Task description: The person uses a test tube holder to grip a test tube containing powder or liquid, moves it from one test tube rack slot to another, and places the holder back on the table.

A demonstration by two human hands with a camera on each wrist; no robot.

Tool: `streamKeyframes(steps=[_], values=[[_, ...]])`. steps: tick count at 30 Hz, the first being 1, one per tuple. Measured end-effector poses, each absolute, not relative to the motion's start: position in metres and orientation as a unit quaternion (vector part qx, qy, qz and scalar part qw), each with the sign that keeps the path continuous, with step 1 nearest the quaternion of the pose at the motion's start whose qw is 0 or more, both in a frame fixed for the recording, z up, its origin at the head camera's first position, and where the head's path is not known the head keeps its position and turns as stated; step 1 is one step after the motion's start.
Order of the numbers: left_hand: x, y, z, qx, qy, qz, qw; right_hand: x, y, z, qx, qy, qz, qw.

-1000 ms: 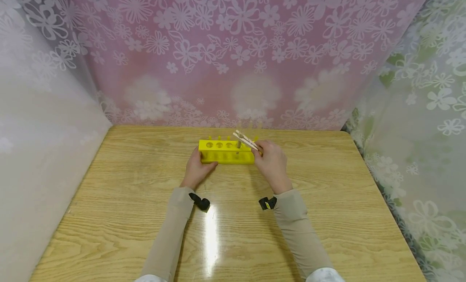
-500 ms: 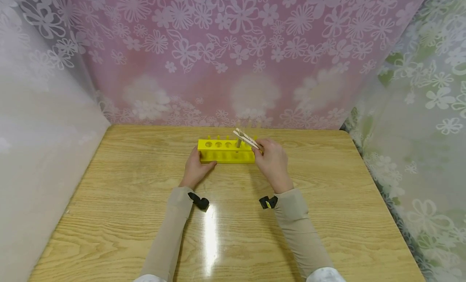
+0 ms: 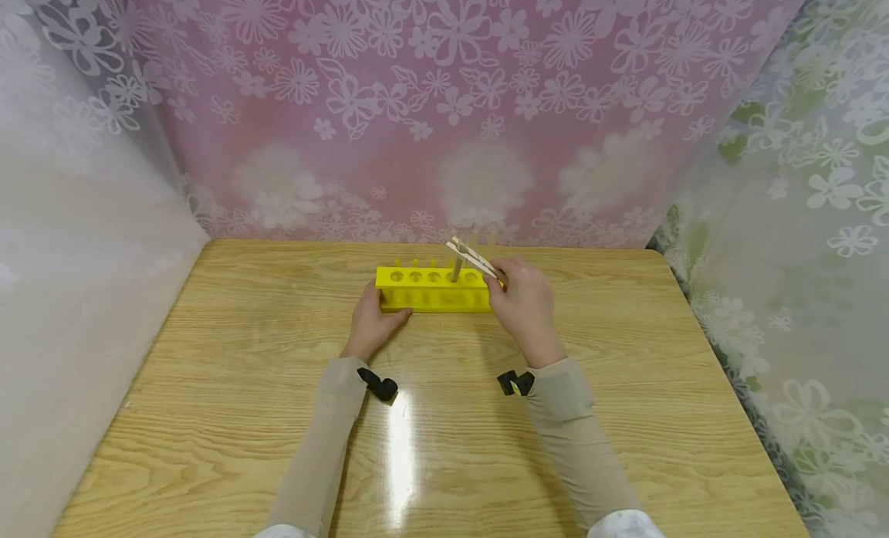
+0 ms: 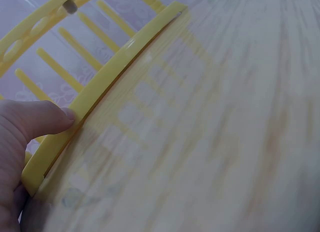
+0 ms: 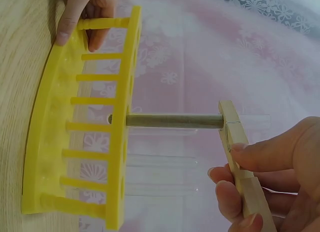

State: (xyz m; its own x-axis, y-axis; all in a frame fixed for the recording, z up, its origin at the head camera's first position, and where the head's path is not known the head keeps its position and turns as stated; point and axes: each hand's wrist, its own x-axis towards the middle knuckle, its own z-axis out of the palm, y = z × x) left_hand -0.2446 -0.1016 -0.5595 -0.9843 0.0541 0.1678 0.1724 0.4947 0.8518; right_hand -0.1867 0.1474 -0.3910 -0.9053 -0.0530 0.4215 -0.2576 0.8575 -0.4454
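A pink cloth curtain with white flowers [image 3: 444, 152] hangs at twelve o'clock, behind the table [image 3: 229, 414], which has a light-brown wood-grain top. Near the table's far edge stands a long yellow plastic rack [image 3: 424, 285], with round holes in its upper plate [image 5: 119, 137] and a row of thin pegs [image 5: 97, 101] at the back. Behind the rack there is a narrow strip of wood; toward three and nine o'clock the surface runs wide to the side edges, and toward six o'clock it passes between two beige sleeves [image 3: 326, 438]. The left hand [image 3: 370, 322] holds the rack at its nine o'clock end, with the thumb [image 4: 47, 117] on the front of the base [image 4: 115, 64]. The right hand [image 3: 524, 302], close to the three o'clock end, pinches a pale wooden spring clamp [image 5: 249, 187] between thumb and fingers. This clamp grips the upper part of a clear, narrow test tube [image 5: 175, 121], whose grey-brown content reaches about to the clamp. The tube is nearly upright in the fourth hole counted from nine o'clock, and its lower tip shows just beneath the upper plate, apart from the base. Toward three o'clock, other clear test tubes [image 5: 162, 189] with round ends up seem to sit on the pegs, but they are so transparent that I cannot tell their number.
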Motion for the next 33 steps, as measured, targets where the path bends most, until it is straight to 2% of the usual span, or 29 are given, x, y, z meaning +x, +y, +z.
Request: streamKeyframes(steps=[33], values=[[-0.243,-0.102,-0.559,-0.069,-0.854,-0.513,0.053,-0.178,0.161,-0.368,0.074,-0.937,0.26,0.222]])
